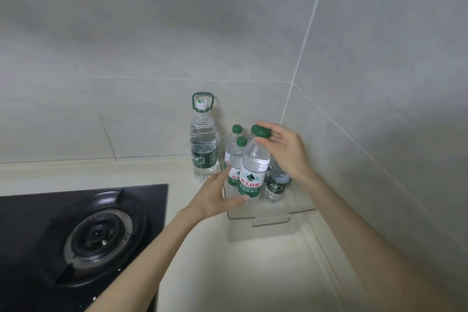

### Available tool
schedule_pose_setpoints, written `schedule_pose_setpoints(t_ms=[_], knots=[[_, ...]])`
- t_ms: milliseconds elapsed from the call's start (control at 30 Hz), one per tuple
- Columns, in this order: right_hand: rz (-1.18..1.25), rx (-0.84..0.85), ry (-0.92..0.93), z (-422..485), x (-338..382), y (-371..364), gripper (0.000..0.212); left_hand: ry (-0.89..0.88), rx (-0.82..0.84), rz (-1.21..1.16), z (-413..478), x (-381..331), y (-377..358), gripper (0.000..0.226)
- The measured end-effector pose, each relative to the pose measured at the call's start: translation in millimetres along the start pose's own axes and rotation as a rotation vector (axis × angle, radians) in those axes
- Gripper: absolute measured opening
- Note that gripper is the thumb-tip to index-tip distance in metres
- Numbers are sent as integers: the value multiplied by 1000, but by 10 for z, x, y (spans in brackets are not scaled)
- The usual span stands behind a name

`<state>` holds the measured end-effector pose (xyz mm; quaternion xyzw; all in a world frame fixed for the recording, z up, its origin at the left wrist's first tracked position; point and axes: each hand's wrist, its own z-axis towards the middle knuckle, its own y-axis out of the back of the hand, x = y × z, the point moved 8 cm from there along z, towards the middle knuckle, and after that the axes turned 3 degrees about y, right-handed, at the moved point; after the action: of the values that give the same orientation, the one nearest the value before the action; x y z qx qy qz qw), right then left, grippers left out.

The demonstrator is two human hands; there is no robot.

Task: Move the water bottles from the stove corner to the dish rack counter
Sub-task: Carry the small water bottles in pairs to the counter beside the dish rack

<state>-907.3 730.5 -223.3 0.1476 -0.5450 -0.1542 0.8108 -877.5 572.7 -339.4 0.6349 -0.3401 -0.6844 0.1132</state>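
Nearest to my view are the two bare forearms, which reach from the bottom edge toward the corner of the cream countertop [228, 273]. On my screen the right hand [281, 149] pinches the green cap [263, 133] of the front water bottle [252, 170] between thumb and fingertips, and the other fingers are loosely spread. The left hand [217, 195] lies against the lower part of the same bottle, with fingers almost straight along its left side and the thumb near its base; it does not close around it. This bottle has a red, white and green label and leans a little. It stands in a clear plastic bin [271, 220] in the corner of the tiled wall [354, 83]; I cannot tell if its base touches the bin floor. Just behind it in the bin are two more bottles with green caps [237, 128], and beside it, on the right, a shorter bottle with a dark green label [276, 185]. A tall bottle with a green carry ring [203, 144] stands outside the bin, just to its left, against the wall. A black gas stove burner [101, 235] is on the left side, well apart from the bottles.
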Motion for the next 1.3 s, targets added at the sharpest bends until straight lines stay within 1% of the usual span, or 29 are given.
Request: schedule_pose_setpoints(t_ms=[67, 133, 200, 267, 400, 567, 667, 767, 800, 900, 967, 1033, 1100, 1200, 1300], knots=[[68, 26, 63, 27, 285, -11, 45, -39, -9, -195, 18, -234, 138, 101], [131, 26, 105, 54, 493, -10, 42, -57, -48, -288, 36, -388, 292, 91], [192, 24, 133, 69, 673, 6, 39, -70, -112, -337, 15, -477, 483, 79], [227, 45, 168, 76, 843, 1, 38, -81, -155, -377, -37, -531, 656, 72], [284, 105, 197, 69, 1009, -70, 37, -71, -127, -435, -127, -551, 727, 70], [311, 137, 160, 81, 983, -102, 39, -23, -227, -484, -181, -481, 758, 67], [234, 189, 118, 110, 852, -103, 34, 23, -248, -498, -186, -423, 715, 65], [138, 130, 46, 154, 475, -54, 25, 75, -292, -502, -194, -344, 700, 64], [50, 90, 8, 173, 269, -19, 27, 85, -301, -501, -191, -324, 701, 64], [-381, -11, -109, 217, -451, 133, 35, 112, -318, -497, -160, -289, 722, 65], [-509, -44, -217, 194, -860, 211, 40, 114, -330, -500, -155, -286, 757, 66], [-552, -75, -294, 182, -1134, 277, 46, 117, -330, -492, -131, -296, 769, 67], [-598, -83, -314, 193, -1247, 293, 46, 123, -335, -487, -126, -299, 787, 67], [-576, -94, -371, 172, -1356, 296, 42, 127, -336, -483, -108, -302, 794, 68], [-556, -157, -378, 115, -1406, 301, 32, 125, -341, -493, -107, -323, 809, 66]])
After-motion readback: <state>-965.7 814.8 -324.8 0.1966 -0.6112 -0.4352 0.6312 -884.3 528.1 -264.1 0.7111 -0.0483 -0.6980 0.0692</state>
